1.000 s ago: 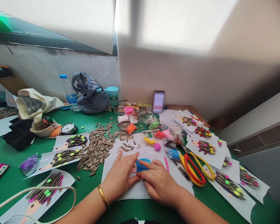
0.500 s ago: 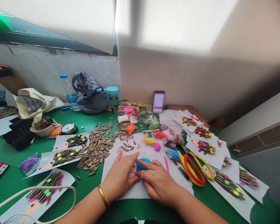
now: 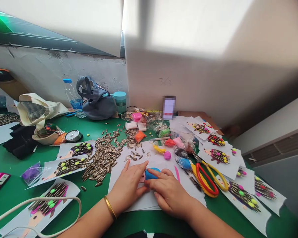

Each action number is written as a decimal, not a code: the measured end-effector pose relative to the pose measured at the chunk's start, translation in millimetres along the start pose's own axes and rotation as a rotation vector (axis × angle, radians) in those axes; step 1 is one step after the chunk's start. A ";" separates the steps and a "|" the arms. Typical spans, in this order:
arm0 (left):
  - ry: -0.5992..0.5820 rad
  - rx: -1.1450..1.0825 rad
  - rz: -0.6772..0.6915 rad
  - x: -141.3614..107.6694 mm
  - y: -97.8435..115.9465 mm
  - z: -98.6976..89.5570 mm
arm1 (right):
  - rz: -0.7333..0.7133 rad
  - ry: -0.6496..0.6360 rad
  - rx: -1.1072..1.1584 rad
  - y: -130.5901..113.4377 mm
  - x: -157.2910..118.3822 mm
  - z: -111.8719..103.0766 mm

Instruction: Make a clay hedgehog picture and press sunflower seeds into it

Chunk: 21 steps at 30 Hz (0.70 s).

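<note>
A flat patch of blue modelling clay [image 3: 152, 172] lies on a white paper sheet [image 3: 136, 207] in front of me. Beside its left edge shows part of a pale pink animal face [image 3: 142, 178], mostly covered by my fingers. My left hand [image 3: 129, 185], with a gold bangle on the wrist, rests open and flat on the paper left of the clay. My right hand [image 3: 168, 191] has its index finger stretched across the clay, pressing on it, while the other fingers are loosely bent. Past the fingertips are loose sunflower seeds [image 3: 134, 156].
Left of the paper spreads a heap of sunflower seeds [image 3: 101, 162]. On the right lie red-and-yellow scissors [image 3: 206, 180]. Bagged clay, a yellow piece [image 3: 159, 149] and a magenta ball [image 3: 167, 155] sit behind. Seed-covered hedgehog pictures [image 3: 217, 156] flank both sides. A white cable [image 3: 76, 201] loops at lower left.
My right index finger has shifted slightly over the blue clay, with the thumb drawn a little back. My left hand stays in place.
</note>
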<state>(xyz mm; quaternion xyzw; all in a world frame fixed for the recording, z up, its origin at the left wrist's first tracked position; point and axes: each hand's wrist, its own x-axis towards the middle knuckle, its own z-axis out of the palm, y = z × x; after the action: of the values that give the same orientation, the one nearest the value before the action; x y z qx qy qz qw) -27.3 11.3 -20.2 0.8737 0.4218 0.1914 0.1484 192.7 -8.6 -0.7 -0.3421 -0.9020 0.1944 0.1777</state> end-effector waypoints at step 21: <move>-0.016 -0.027 -0.017 1.0 0.0 -0.2 | 0.086 -0.032 -0.036 2.3 -19.8 -24.7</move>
<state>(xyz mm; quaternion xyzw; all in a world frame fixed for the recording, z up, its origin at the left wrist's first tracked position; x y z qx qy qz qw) -26.8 12.2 -19.8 0.8695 0.4254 0.1888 0.1654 219.0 -14.9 15.7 -0.3806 -0.8925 0.1911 0.1485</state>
